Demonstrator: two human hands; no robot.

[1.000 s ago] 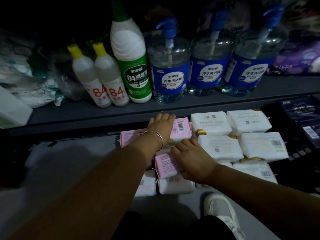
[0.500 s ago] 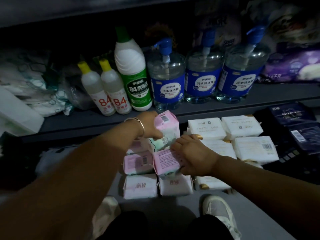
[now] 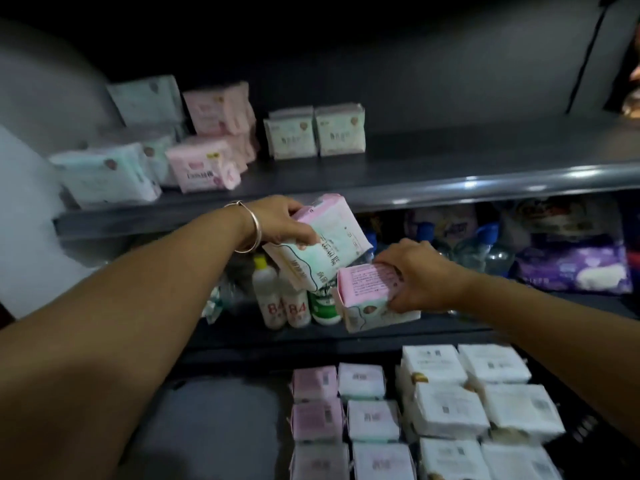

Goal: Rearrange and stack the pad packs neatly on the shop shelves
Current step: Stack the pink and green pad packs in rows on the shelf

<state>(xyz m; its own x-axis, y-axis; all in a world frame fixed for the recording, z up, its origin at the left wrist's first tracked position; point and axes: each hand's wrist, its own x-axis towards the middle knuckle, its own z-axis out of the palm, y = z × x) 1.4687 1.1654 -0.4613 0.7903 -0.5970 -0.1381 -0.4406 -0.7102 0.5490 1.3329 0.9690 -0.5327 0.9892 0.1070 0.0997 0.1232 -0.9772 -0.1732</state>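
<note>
Top shelf (image 3: 485,168) bare right of the beige packs (image 3: 317,133)

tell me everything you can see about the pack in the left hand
The pack in the left hand is a soft, plastic-wrapped pad pack, squarish, with a pink top edge and a pale mint-and-white face bearing dark printed characters. It is held up in the air, tilted, in front of the edge of the upper shelf. The left hand grips its upper left corner, thumb on the face. Its lower corner sits close to the pink pack held by the right hand; whether they touch is unclear.
</note>
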